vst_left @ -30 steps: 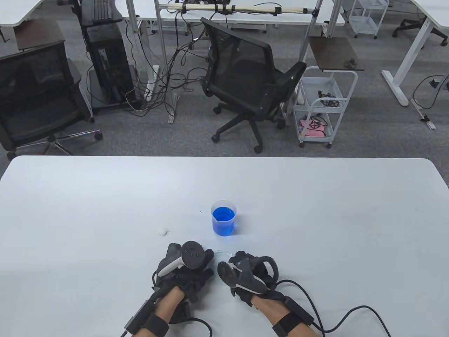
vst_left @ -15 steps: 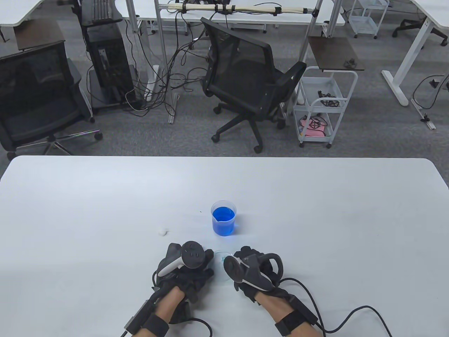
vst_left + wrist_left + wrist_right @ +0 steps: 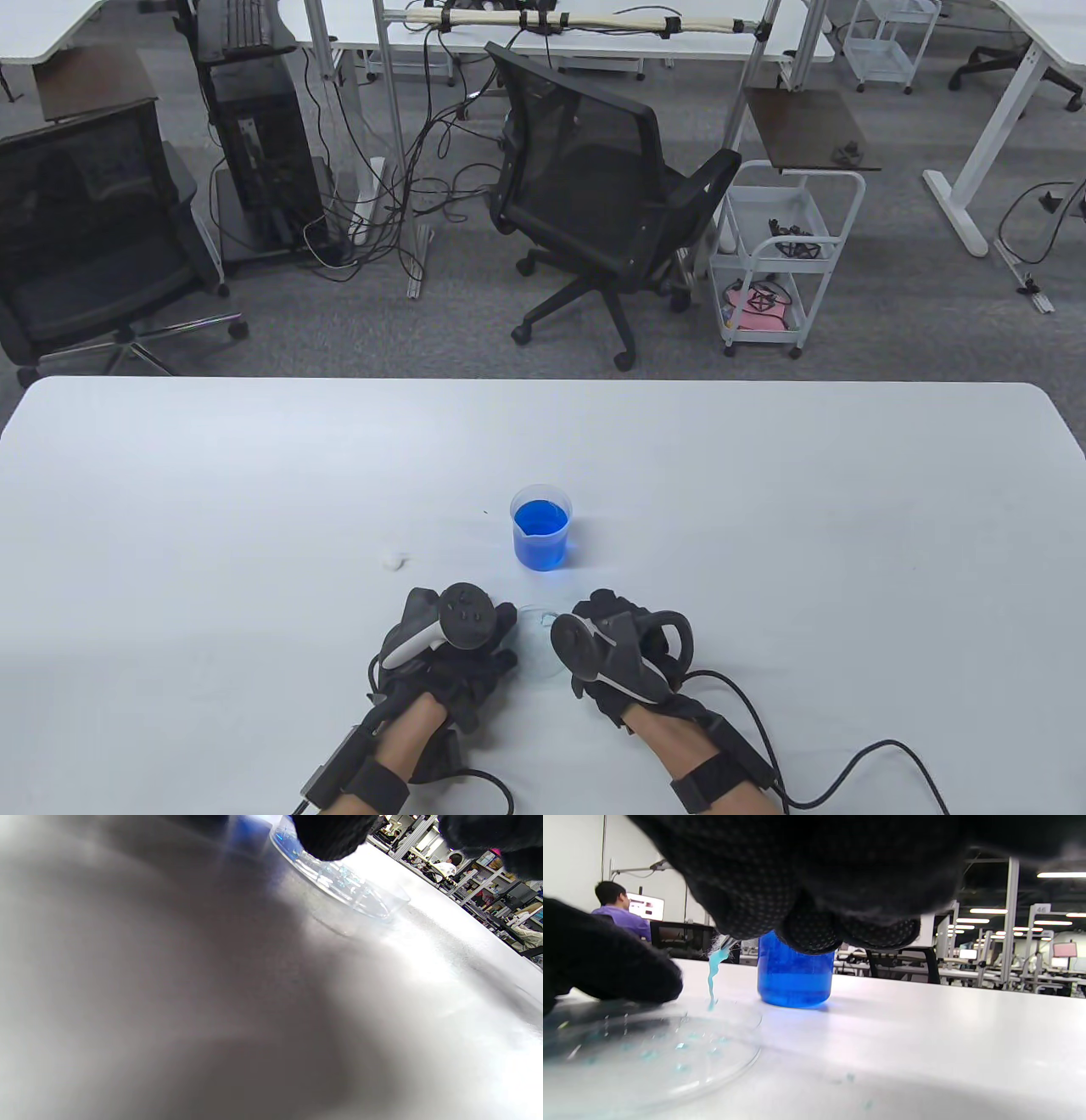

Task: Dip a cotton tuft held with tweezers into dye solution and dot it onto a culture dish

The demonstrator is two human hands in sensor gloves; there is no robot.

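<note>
White tabletop (image 3: 254, 509) is filling the lower half of the table view, an office behind it. Near the bottom centre a clear dish (image 3: 536, 654) is lying between both hands, already carrying pale blue dots. From the right hand (image 3: 624, 658) a dyed cotton strand (image 3: 715, 974) is hanging from a tweezer tip (image 3: 728, 941), its long axis near vertical, its end touching or just above the dish's far rim. That hand's fingers are bunching together around the tweezers. The left hand (image 3: 454, 649) is resting at the dish's left edge; whether it is gripping cannot be told. A beaker of blue dye (image 3: 540, 537) is standing just beyond, a spare cotton tuft (image 3: 392, 559) to its left.
</note>
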